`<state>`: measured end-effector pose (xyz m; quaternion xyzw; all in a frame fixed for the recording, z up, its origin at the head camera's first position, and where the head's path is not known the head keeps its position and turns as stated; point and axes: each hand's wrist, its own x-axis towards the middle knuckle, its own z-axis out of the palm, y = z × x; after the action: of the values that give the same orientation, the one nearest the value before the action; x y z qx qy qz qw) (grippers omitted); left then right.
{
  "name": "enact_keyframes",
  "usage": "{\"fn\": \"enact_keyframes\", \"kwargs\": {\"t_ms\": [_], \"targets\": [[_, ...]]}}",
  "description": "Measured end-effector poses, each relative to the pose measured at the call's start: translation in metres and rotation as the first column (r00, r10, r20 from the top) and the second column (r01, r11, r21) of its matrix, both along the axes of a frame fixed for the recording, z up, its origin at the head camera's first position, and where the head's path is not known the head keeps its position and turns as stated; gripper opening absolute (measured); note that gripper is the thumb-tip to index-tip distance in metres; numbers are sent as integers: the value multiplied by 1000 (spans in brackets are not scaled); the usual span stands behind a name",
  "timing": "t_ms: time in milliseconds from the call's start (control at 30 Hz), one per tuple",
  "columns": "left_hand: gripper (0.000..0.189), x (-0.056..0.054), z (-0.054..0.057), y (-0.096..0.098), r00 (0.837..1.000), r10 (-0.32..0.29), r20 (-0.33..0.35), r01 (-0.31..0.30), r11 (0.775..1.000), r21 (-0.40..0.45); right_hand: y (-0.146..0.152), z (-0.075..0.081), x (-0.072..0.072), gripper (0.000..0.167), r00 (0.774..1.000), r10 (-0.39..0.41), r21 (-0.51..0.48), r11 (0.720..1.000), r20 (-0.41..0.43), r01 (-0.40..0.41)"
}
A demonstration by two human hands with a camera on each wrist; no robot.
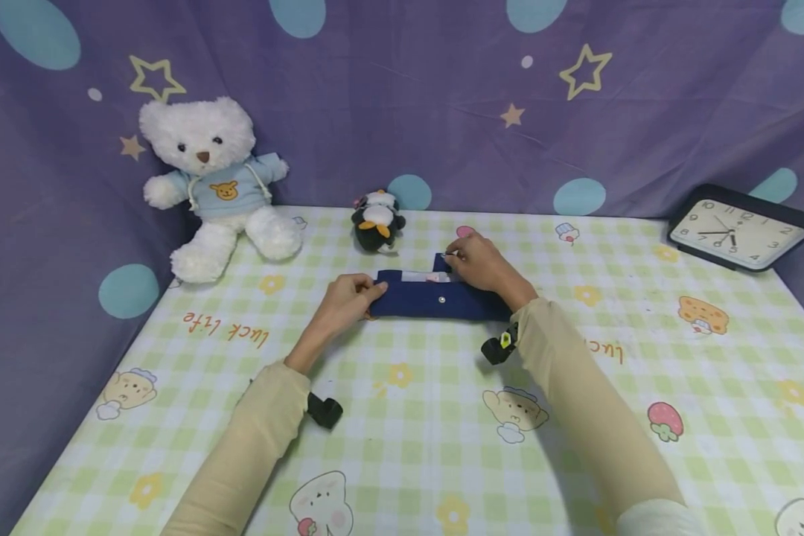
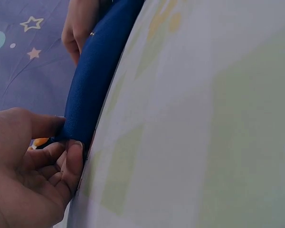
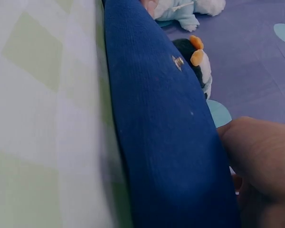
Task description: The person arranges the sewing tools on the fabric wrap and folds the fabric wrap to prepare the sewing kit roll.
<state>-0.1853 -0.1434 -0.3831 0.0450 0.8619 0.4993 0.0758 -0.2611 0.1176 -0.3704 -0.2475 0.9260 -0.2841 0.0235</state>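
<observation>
A long dark blue pouch [image 1: 409, 298] with a metal snap [image 1: 441, 300] on its front lies on the table in the head view. Whitish and pink contents [image 1: 425, 276] show along its upper opening. My left hand [image 1: 345, 301] pinches the pouch's left end between thumb and fingers; the left wrist view shows this grip [image 2: 42, 161] closely. At the top edge, my right hand [image 1: 482, 262] holds a short blue strap [image 1: 440, 262] that sticks up from the pouch. Its fingertips are hidden behind the pouch in the right wrist view.
Behind the pouch sits a small penguin plush [image 1: 377, 222]. A white teddy bear [image 1: 224, 190] in a blue hoodie leans at the back left. A black-framed clock [image 1: 737, 229] stands at the back right. A checked cloth [image 1: 402, 432] covers the table, with a purple curtain [image 1: 402, 97] behind.
</observation>
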Motion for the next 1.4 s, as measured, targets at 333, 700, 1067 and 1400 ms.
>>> {"fn": "enact_keyframes", "kwargs": {"t_ms": [333, 700, 1067, 1400], "targets": [[30, 0, -2, 1, 1000, 4, 7, -4, 1000, 11, -5, 10, 12, 13, 982, -80, -135, 985, 169, 103], [33, 0, 3, 3, 1000, -1, 23, 1, 1000, -23, 0, 19, 41, 19, 1000, -23, -237, 971, 14, 26], [34, 1, 5, 6, 999, 37, -5, -38, 996, -81, 8, 3, 70, 10, 940, 146, -178, 962, -310, -208], [33, 1, 5, 8, 998, 59, -20, -61, 990, -126, 13, -10, 82, 17, 838, 245, -78, 944, -488, -321]]}}
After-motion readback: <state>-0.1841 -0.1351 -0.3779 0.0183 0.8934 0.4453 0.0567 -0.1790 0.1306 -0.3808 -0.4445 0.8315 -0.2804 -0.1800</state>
